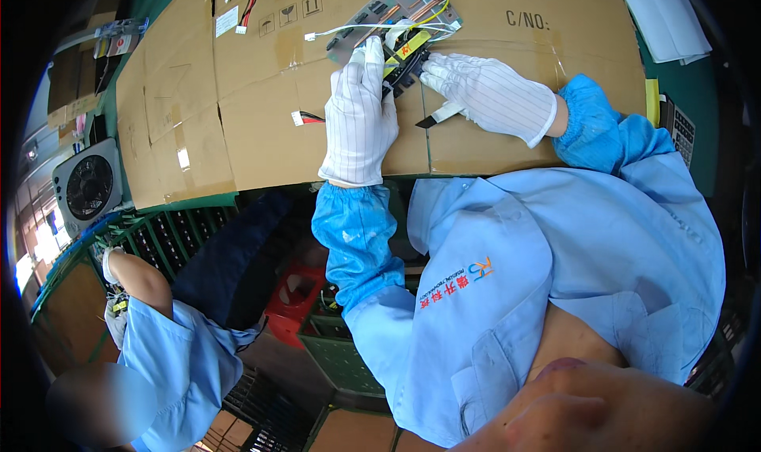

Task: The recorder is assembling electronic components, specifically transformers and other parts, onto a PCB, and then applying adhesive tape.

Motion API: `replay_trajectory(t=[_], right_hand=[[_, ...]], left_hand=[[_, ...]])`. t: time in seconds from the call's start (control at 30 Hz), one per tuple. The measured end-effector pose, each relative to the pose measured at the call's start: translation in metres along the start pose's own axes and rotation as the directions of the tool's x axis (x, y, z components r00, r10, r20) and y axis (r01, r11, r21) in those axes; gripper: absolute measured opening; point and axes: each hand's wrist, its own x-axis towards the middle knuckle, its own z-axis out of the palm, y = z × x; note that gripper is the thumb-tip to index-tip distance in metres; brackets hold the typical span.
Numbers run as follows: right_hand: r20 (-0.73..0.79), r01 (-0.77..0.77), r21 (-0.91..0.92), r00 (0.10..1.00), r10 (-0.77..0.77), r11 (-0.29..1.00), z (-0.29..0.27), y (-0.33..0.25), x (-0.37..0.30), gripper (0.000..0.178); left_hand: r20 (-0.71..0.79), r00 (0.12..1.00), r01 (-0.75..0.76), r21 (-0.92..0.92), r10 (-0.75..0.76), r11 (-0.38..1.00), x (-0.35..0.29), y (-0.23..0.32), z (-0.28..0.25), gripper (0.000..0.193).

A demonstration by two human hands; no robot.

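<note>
Blue sleeves and a light-blue work shirt (pixel 507 293) fill the near view, and beyond them both white striped-gloved hands meet on a circuit board (pixel 396 16) lying flat on the cardboard-covered bench (pixel 238 111). Left hand (pixel 361 115) lies fingers extended along the board's near edge, pressing on a black and yellow part (pixel 406 51) rather than closing round anything; right hand (pixel 487 91) has fingertips pinched at that same part (what exactly it grips is hidden), with a flat ribbon strip (pixel 438 115) beneath its palm. Board looks light, stiff and fragile, its thin white wires (pixel 349 30) easy to snag, so best held by the bare edges.
</note>
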Motion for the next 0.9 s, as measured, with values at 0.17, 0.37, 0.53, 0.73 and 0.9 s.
replay_trajectory(t=[0.17,0.37,0.53,0.73,0.9], right_hand=[[0.016,0.008,0.004,1.0,-0.008,1.0,-0.007,0.003,-0.004,0.061],[0.284,-0.076,0.038,0.957,0.062,0.996,-0.034,-0.012,-0.008,0.044],[0.124,-0.283,0.108,0.955,0.269,0.953,-0.036,0.009,-0.022,0.045],[0.0,-0.382,0.11,0.923,0.385,0.917,-0.043,0.024,-0.033,0.041],[-0.096,-0.363,0.075,0.925,0.369,0.929,-0.027,0.044,-0.037,0.038]], left_hand=[[0.08,0.997,0.004,-0.073,0.002,0.997,0.005,-0.002,-0.007,0.077],[0.097,0.995,0.006,-0.089,0.003,0.996,0.007,-0.001,-0.007,0.077],[0.061,0.998,0.003,-0.094,0.003,0.996,0.008,-0.005,-0.002,0.078],[-0.034,0.999,-0.022,-0.082,0.02,0.996,0.002,-0.002,0.006,0.076],[-0.172,0.979,0.099,-0.065,-0.109,0.993,-0.009,-0.003,0.012,0.078]])
